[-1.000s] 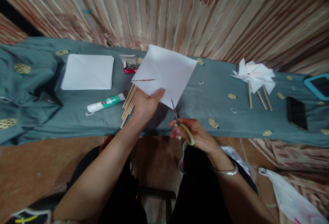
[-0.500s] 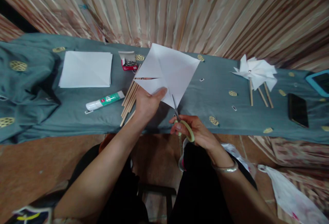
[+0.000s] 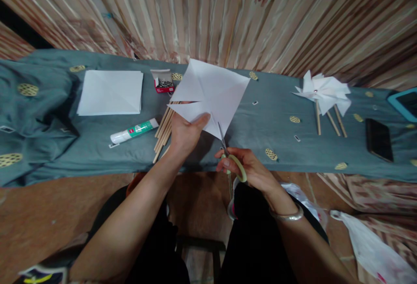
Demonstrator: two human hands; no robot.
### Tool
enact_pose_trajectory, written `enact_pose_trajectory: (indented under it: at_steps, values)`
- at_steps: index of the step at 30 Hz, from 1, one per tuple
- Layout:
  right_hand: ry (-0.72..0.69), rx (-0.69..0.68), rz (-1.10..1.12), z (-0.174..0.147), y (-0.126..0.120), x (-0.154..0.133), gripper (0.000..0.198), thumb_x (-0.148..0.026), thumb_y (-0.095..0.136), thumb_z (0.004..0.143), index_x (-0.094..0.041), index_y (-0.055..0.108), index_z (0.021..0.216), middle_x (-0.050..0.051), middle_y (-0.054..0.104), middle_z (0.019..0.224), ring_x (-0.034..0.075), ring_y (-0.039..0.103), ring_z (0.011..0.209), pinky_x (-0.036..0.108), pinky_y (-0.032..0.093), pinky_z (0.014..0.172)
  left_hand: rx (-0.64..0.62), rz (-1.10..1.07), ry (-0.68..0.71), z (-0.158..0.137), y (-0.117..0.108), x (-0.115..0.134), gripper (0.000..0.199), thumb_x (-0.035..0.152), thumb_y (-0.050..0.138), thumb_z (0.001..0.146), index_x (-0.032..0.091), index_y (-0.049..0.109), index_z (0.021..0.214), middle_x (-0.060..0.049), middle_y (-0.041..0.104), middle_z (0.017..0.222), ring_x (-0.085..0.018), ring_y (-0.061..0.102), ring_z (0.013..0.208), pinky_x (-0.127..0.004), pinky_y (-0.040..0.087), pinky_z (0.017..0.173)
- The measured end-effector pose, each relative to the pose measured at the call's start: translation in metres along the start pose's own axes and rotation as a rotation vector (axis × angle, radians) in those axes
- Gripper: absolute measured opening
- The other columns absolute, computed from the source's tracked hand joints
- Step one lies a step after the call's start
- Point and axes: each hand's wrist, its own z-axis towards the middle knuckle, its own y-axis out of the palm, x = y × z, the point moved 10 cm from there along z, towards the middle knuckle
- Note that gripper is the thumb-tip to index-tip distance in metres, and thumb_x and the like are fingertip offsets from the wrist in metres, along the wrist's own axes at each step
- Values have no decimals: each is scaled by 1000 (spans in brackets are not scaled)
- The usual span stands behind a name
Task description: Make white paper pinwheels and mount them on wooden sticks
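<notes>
My left hand (image 3: 188,133) grips a white sheet of paper (image 3: 220,86) near its lower left side, thumb on top and the other fingers underneath. The sheet is held up above the cloth, with creases across it and one slit running in from its left corner. My right hand (image 3: 249,164) holds scissors (image 3: 241,169) with pale green handles. Their blades are at the corner of the sheet closest to me, one blade lying over the paper. Beneath the sheet and my left hand, several wooden sticks (image 3: 163,134) lie partly hidden.
Left on the table cloth (image 3: 276,97) are stacked white paper (image 3: 110,93), a glue stick (image 3: 134,130) and a red box of small metal pins (image 3: 163,83). To the right lie paper pinwheels (image 3: 325,93) on sticks, a black phone (image 3: 378,140) and a blue-edged device (image 3: 404,104). A pleated curtain (image 3: 208,14) hangs behind.
The view has shifted slightly. Both hands keep their grips, and the scissors stay at the sheet's near corner with hardly any movement.
</notes>
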Motion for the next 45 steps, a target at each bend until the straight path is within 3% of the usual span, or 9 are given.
enact_pose_trajectory:
  at_steps: [11, 25, 45]
  values:
    - [-16, 11, 24, 1, 0, 3, 49, -65, 66, 71, -18, 63, 86, 1, 64, 72, 12, 56, 64, 25, 45, 61, -21, 36, 4, -1, 1, 6, 28, 18, 78, 61, 22, 62, 84, -2, 70, 80, -22, 65, 74, -32, 52, 71]
    - [69, 33, 132, 3, 2, 11, 52, -62, 75, 61, -17, 62, 83, -3, 58, 63, 8, 50, 54, 22, 39, 51, -17, 34, -13, 0, 0, 5, 26, 20, 78, 62, 22, 62, 82, -3, 71, 84, -22, 66, 78, -33, 53, 74]
    - [126, 98, 262, 5, -2, 21, 48, -45, 88, 48, -17, 64, 80, -6, 61, 56, 7, 56, 51, 19, 42, 48, -62, 36, 25, 6, 4, -3, 28, 21, 72, 63, 21, 59, 88, -3, 70, 85, -19, 65, 74, -30, 53, 69]
